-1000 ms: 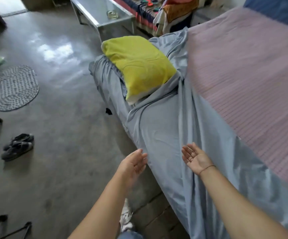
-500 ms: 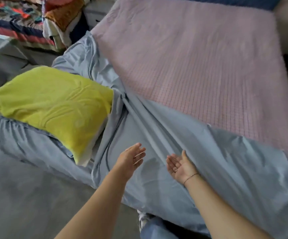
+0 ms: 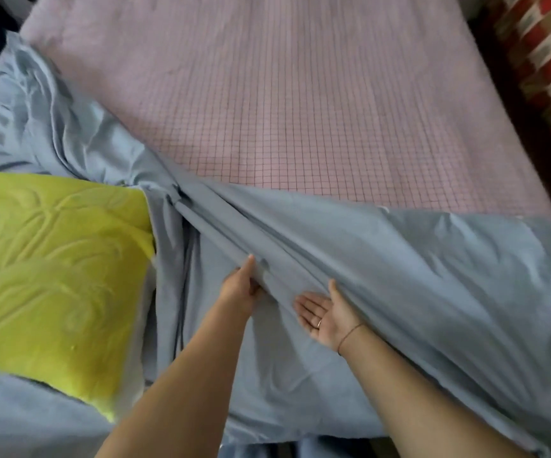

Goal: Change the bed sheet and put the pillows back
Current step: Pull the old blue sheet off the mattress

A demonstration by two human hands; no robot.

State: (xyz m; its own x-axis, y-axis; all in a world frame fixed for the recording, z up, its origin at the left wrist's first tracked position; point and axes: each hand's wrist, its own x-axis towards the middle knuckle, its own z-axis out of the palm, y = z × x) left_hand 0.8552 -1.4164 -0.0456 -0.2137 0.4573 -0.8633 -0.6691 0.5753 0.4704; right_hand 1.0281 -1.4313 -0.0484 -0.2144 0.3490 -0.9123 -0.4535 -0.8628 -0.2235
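A light blue bed sheet (image 3: 383, 259) lies bunched in long folds across the near half of the bed. Beyond it shows the pink checked mattress cover (image 3: 284, 94). A yellow-green pillow (image 3: 52, 269) rests on the blue sheet at the left. My left hand (image 3: 239, 287) is at a fold in the middle, thumb on top and fingers tucked under it, pinching the cloth. Just to its right, my right hand (image 3: 325, 314) lies palm up with straight fingers, its thumb against the underside of a raised fold.
A red patterned cloth (image 3: 548, 67) lies past the bed's right edge. Dark gaps run along the bed's far right side and top left corner.
The view has swung right and closer over the bed. Both hands moved forward onto the blue sheet; the left went from open in the air to pinching a fold.
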